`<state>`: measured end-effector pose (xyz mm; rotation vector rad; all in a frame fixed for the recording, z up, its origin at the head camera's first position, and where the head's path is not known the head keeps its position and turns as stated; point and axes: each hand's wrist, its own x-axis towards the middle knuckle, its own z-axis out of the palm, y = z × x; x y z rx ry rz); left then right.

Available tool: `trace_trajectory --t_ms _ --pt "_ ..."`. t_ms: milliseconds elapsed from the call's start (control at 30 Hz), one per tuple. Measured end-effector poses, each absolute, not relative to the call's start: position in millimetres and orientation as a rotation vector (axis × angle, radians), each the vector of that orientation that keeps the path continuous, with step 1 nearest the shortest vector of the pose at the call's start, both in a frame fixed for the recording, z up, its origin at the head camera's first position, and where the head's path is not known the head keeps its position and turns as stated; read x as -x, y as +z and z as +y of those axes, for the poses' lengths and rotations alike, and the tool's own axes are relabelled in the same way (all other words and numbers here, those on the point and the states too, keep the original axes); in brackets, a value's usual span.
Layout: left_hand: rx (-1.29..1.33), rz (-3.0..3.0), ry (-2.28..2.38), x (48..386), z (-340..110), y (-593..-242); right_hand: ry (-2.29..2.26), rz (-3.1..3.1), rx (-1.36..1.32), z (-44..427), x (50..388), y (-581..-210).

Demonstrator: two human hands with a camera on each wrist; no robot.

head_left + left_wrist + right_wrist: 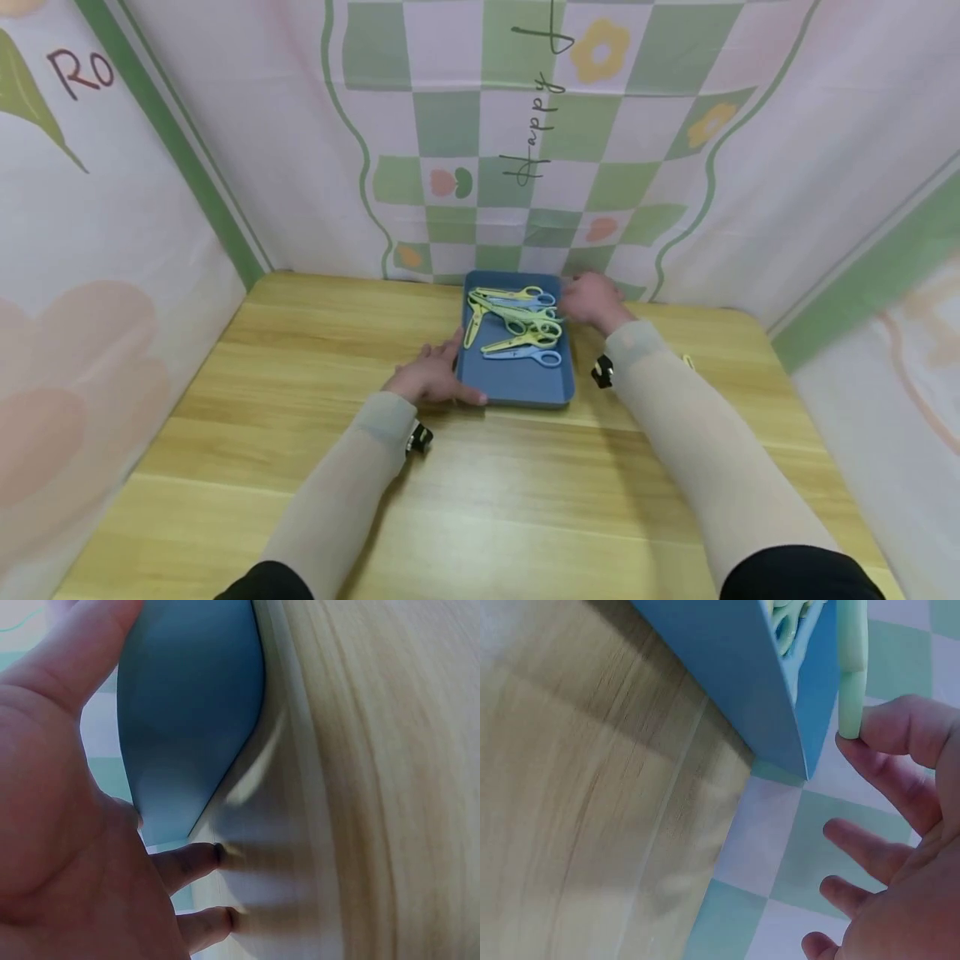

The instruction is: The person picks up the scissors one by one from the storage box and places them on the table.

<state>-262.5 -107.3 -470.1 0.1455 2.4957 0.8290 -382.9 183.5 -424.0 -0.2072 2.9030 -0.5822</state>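
A blue tray point(517, 387) holds several pairs of scissors, yellow, green and blue point(528, 353). At its left front corner my left hand point(435, 375) rests with fingers spread and the thumb along the front edge; the left wrist view shows the palm point(75, 847) beside the tray wall point(187, 712). By the back right corner is my right hand point(594, 300). In the right wrist view its thumb and index finger pinch the end of a light green piece point(852, 682), above the tray wall point(727, 667); the other fingers of that hand point(900, 825) are apart.
The tray stands on a wooden table point(480, 492) near its back edge, against a patterned cloth backdrop point(510, 125). A small yellow item point(687, 362) lies on the table beyond my right forearm, partly hidden by the sleeve. Cloth also hangs at left and right.
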Motion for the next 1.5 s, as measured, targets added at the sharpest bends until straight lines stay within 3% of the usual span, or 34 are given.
trace_trajectory --t_ms 1167,1500 --pt "-0.144 2.495 0.836 262.4 -107.8 -470.7 -0.883 2.919 -0.367 274.0 308.9 -425.5" --pt "-0.135 2.484 0.828 262.7 -107.0 -470.3 -0.716 2.955 -0.350 280.3 305.8 -438.0"
